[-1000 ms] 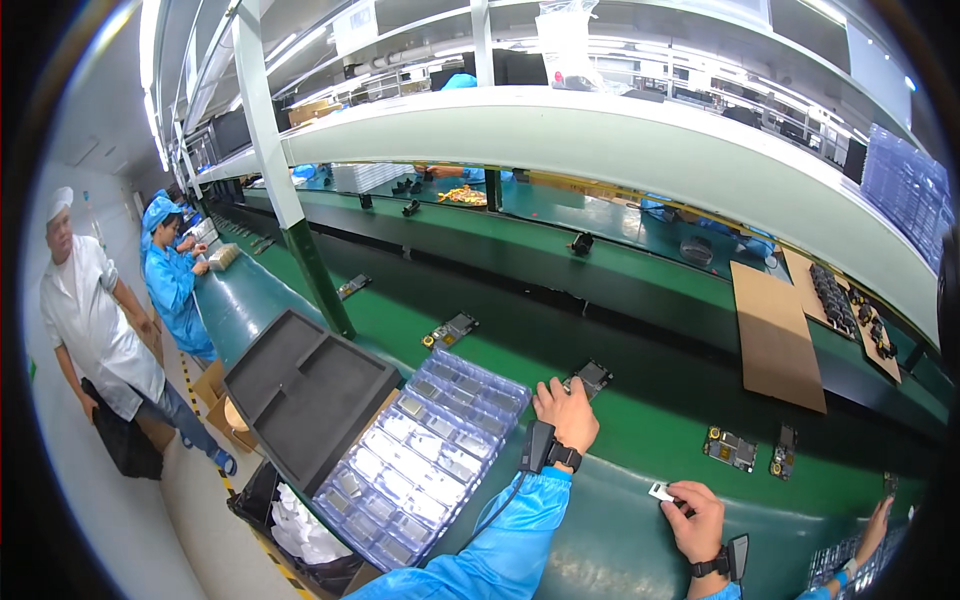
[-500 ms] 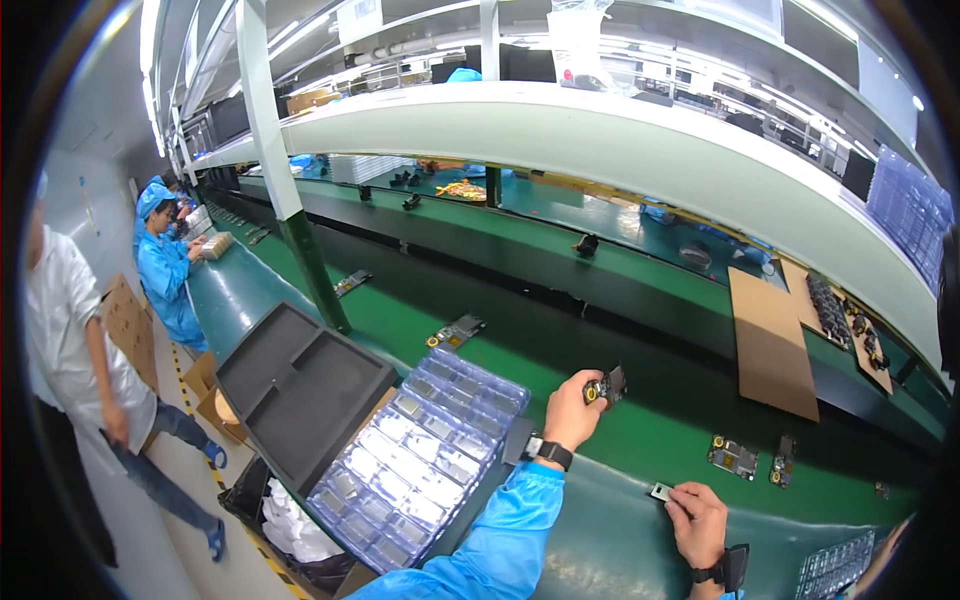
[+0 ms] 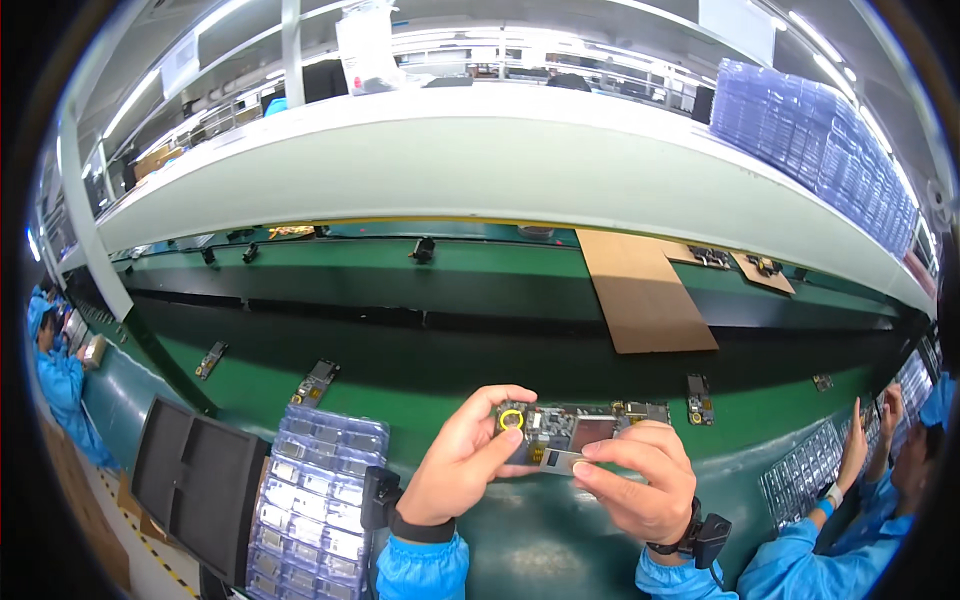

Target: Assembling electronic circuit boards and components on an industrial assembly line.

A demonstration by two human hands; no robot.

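Observation:
A circuit board (image 3: 548, 424) with a yellow ring at its left end is pinched between the thumb and fingers of my left hand (image 3: 455, 465). My right hand (image 3: 645, 485) grips a small flat silver metal plate (image 3: 558, 461) with a dark slot. The plate is against or just in front of the board's lower edge; whether they touch, I cannot tell. Both hands are over the front edge of the green belt. Another circuit board (image 3: 655, 411) lies behind my right fingers, partly hidden by them.
Left of me are a clear plastic tray (image 3: 310, 500) with small metal pieces and a black foam tray (image 3: 200, 480). More boards (image 3: 318, 383) lie along the belt. A cardboard sheet (image 3: 650, 300) leans under the shelf. A co-worker's hands (image 3: 855, 450) are close on the right.
My view has turned right. My left hand has brought the board back from over the belt, and my right hand has raised the metal plate to it.

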